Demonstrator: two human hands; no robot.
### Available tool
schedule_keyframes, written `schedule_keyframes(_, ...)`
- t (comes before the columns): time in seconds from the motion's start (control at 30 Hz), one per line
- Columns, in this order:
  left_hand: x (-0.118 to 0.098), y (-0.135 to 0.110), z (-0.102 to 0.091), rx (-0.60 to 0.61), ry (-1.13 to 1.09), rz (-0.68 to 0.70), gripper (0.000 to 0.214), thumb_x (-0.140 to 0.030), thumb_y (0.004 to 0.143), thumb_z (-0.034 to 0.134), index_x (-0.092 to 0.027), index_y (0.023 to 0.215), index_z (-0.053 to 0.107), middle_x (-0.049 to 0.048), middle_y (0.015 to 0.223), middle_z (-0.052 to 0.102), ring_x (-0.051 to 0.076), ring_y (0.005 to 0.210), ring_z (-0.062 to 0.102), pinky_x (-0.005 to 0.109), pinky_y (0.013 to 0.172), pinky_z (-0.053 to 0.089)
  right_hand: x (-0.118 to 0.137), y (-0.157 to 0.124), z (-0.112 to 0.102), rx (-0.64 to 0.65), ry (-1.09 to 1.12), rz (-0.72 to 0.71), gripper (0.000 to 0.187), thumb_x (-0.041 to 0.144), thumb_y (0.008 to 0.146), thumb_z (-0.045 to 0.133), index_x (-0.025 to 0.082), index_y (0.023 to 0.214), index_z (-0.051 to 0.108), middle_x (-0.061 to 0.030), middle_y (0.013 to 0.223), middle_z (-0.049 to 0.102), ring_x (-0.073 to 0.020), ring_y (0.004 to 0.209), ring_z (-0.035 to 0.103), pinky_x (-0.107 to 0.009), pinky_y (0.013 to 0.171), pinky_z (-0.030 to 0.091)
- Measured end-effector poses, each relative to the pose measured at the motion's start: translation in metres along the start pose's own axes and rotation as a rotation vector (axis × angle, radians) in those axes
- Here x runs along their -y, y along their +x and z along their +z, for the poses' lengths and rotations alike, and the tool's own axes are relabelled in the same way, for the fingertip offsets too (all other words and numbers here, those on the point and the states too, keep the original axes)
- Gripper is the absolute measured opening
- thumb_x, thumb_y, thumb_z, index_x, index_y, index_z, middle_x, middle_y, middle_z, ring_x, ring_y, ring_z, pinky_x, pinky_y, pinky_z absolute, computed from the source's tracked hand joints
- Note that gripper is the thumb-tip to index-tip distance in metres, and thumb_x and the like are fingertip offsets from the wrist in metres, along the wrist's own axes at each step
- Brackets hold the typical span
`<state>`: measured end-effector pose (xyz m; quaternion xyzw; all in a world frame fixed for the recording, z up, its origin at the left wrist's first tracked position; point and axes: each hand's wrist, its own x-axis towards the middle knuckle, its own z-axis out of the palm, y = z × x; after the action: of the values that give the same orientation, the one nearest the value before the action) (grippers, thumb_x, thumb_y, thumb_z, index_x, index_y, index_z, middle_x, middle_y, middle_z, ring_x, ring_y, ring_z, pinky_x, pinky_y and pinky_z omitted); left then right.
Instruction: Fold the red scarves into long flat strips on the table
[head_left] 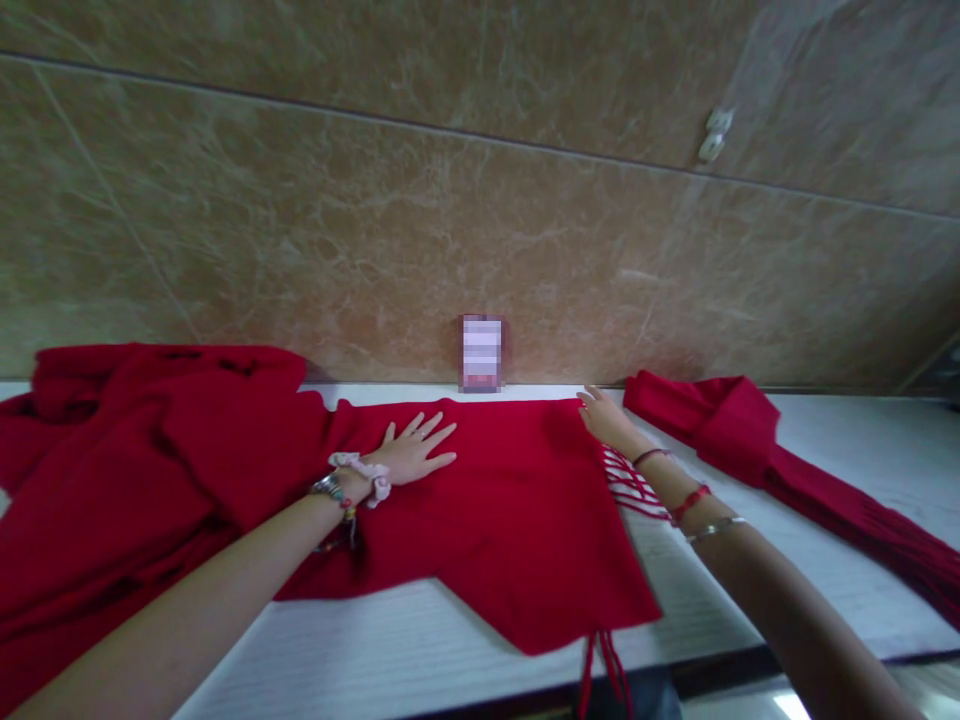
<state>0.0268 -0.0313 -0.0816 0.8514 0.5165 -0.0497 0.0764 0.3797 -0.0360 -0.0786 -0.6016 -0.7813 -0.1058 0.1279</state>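
Red scarf (510, 520) lies spread on the white table (375, 650) by the wall. Left hand (416, 450) presses flat and open on it (likely to keep it still). Right hand (604, 415) touches its far fringed corner, fingers loosely open.

— Where did the camera sit?
— On the person's head, looking forward and down across the white table (375, 645). It was near: the arms ran up from the bottom corners, left hand (416, 450) and right hand (606, 415) at mid-frame.
— And what did it face?
— The marble wall (450, 200) behind the table, its seams slanting down to the right; the red scarf (510, 510) filled the near middle.
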Motion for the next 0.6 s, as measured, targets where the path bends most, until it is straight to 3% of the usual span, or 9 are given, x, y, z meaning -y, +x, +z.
schedule_keyframes(0.13,0.002,0.001,0.001,-0.031,-0.01,0.009,0.06,-0.056,0.085,0.026,-0.032,0.139,0.017,0.0029,0.148,0.007,0.031,0.134,0.002,0.064,0.098,0.008,0.018,-0.038,-0.01,0.081,0.074,-0.068,0.04,0.026,0.084,0.043,0.011,0.12,0.05,-0.0153,0.118,0.055,-0.0239,0.111,0.049,-0.039,0.097,0.037)
schedule_keyframes(0.23,-0.007,-0.002,0.0,-0.09,-0.009,0.041,0.057,-0.052,0.086,0.026,-0.029,0.139,0.022,0.0051,0.148,0.007,0.029,0.134,0.003,0.061,0.1,0.009,0.03,-0.07,-0.011,0.14,0.154,-0.123,0.042,0.029,0.084,0.045,0.013,0.122,0.048,-0.0154,0.123,0.052,-0.0243,0.115,0.046,-0.04,0.097,0.037)
schedule_keyframes(0.37,-0.028,-0.012,0.001,-0.092,-0.035,0.102,0.057,-0.056,0.086,0.025,-0.033,0.138,0.023,0.0024,0.148,0.01,0.03,0.134,0.006,0.06,0.1,0.014,0.037,-0.082,-0.006,0.092,0.225,-0.058,0.042,0.029,0.084,0.044,0.013,0.122,0.048,-0.0161,0.127,0.048,-0.0244,0.12,0.042,-0.041,0.098,0.036)
schedule_keyframes(0.5,-0.034,-0.018,0.005,-0.081,0.017,0.106,0.057,-0.056,0.086,0.028,-0.033,0.138,0.023,0.0021,0.147,0.014,0.031,0.134,0.009,0.059,0.101,0.011,0.03,-0.082,-0.015,-0.056,0.292,0.022,0.029,0.021,0.083,0.041,0.016,0.108,0.055,-0.0127,0.109,0.058,-0.0212,0.105,0.053,-0.038,0.092,0.041)
schedule_keyframes(0.6,-0.029,-0.018,0.002,-0.089,0.038,0.111,0.053,-0.05,0.088,0.028,-0.032,0.138,0.024,0.0027,0.147,0.016,0.03,0.134,0.01,0.058,0.102,0.012,0.028,-0.095,-0.025,-0.021,0.348,0.056,0.02,0.019,0.078,0.046,0.018,0.096,0.056,-0.0088,0.093,0.061,-0.0195,0.088,0.057,-0.035,0.08,0.046)
